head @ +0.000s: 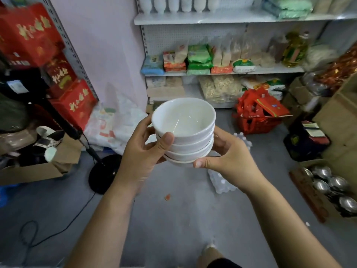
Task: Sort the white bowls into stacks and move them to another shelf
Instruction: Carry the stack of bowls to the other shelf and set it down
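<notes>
A stack of several nested white bowls (183, 132) hangs in mid-air above the grey floor, in the middle of the view. My left hand (144, 149) grips the stack from the left, with its thumb pressed across the front of the upper bowls. My right hand (225, 157) grips it from the right and cups the lowest bowl, thumb under the rim. The stack is upright and the top bowl looks empty. More white ware (179, 3) stands on the top shelf straight ahead.
A white shelf unit (231, 17) with food packets faces me. Red boxes (29, 33) fill a rack at left, above a black fan base (104, 174). A red basket (257, 118), cardboard boxes and a box of metal bowls (330, 186) line the right side.
</notes>
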Demonstrator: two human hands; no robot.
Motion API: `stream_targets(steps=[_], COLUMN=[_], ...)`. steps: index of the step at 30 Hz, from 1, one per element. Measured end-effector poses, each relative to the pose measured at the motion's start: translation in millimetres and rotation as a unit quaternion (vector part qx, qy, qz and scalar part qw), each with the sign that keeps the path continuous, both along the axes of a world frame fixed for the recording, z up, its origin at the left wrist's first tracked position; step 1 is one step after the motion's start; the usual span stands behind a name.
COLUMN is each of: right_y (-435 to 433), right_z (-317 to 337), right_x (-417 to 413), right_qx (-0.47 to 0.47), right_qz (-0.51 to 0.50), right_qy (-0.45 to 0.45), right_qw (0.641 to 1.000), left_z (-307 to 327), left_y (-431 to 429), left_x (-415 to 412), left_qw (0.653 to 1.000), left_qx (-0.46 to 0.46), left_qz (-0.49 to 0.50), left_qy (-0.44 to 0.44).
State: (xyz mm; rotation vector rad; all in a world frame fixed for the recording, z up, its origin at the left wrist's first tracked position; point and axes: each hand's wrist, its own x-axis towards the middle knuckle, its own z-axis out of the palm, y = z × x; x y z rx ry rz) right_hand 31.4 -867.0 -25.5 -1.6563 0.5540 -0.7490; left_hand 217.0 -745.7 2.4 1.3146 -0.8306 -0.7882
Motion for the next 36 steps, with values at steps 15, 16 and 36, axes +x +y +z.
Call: stream_targets(steps=[15,16,36], right_y=[-241,-261,-513], right_z=[-1,2,-18], right_x=[79,85,336], right_qx=[-0.004,-0.008,0.019], right_qz=[-0.019,-0.013,-0.025], right_qy=[0.025,0.029,0.037], right_qw=[1.000,0.999,0.999], left_z=[-6,-5,-19], left_y=[-249,-267,-522], left_x=[87,93,340], left_qw=[1.000,1.000,1.000], left_qx=[-0.009,-0.015,0.016], left_qz=[-0.017,-0.012,0.007], left_qy=[0.001,0.001,0.005])
